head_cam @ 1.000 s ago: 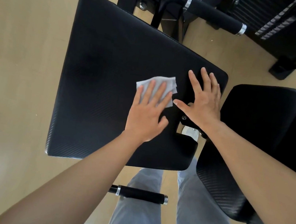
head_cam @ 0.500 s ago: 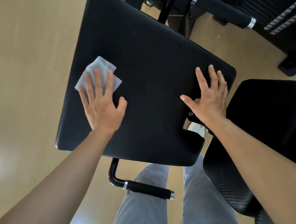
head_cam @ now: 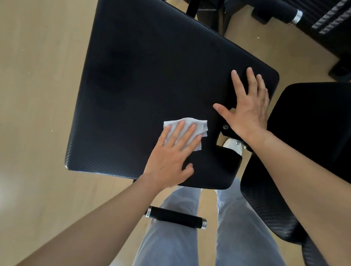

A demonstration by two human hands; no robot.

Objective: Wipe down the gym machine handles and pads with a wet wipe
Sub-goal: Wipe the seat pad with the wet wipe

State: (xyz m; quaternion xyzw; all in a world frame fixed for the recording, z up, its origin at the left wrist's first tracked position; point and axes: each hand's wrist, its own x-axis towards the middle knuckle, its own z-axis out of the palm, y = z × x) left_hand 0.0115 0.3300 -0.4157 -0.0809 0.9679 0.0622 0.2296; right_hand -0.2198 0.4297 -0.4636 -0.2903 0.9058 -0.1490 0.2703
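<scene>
A large black seat pad (head_cam: 146, 78) fills the middle of the view. My left hand (head_cam: 171, 155) lies flat on its near right part, straight fingers pressing a white wet wipe (head_cam: 193, 126) onto the pad. My right hand (head_cam: 247, 107) rests flat with spread fingers on the pad's right edge, beside a notch in the pad. A second black pad (head_cam: 323, 141) stands to the right, partly under my right forearm. A black handle (head_cam: 175, 218) with silver end rings sticks out below the seat pad, above my grey trouser legs.
Black machine frame bars and another black grip (head_cam: 278, 4) with a silver ring run across the top. A dark machine base (head_cam: 348, 69) sits at the upper right. Tan floor (head_cam: 24, 87) spreads to the left. A white shoe tip (head_cam: 233, 145) shows through the notch.
My left hand slid the wipe from the pad's middle to its left side, then back right and nearer to me. My right hand has stayed on the pad's right edge.
</scene>
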